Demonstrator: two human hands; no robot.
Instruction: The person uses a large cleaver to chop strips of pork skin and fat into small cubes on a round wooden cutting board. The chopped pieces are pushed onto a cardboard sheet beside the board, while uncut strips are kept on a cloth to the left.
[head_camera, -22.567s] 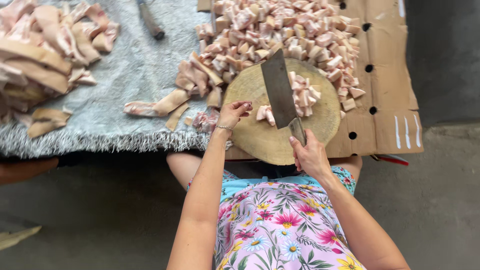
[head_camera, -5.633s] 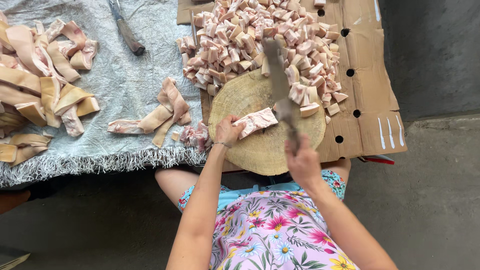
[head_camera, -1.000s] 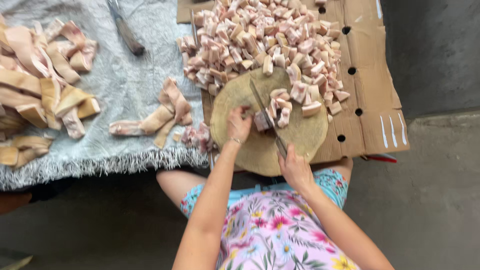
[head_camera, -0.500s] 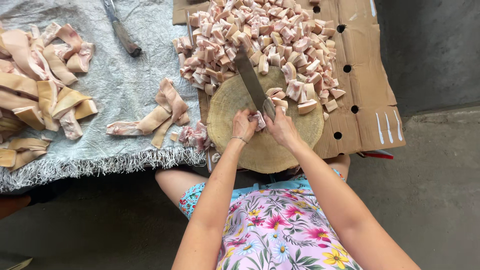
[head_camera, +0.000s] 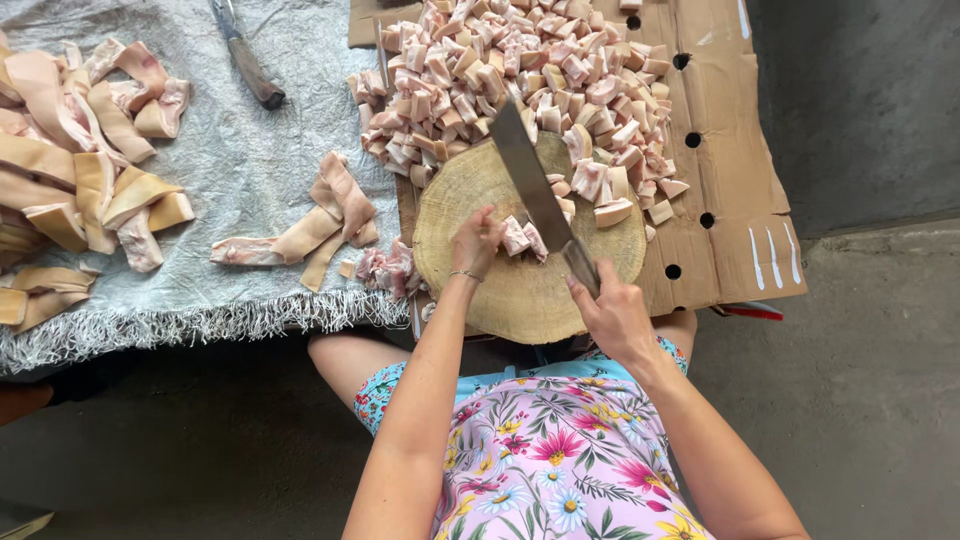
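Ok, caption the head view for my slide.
Right hand holds cleaver over meat on round block, left hand steadying.

This is looking like an improvised meat-cutting spot on the ground, in a yard or back room of a home or small food business, rather than a fitted kitchen. The bare grey concrete floor (head_camera: 880, 400) is serving as the work surface. A flattened cardboard box (head_camera: 730, 180) is lying on it, carrying a heap of cubed pork pieces (head_camera: 520, 70) and a round wooden chopping block (head_camera: 520, 270) at its near edge. Beside the cardboard, a frayed woven sack (head_camera: 250, 190) is spreading over the floor, holding long strips of pork skin and fat (head_camera: 70, 180) along its left edge and a spare knife (head_camera: 245, 55) near its far edge. The person is sitting low at the block, knees apart.
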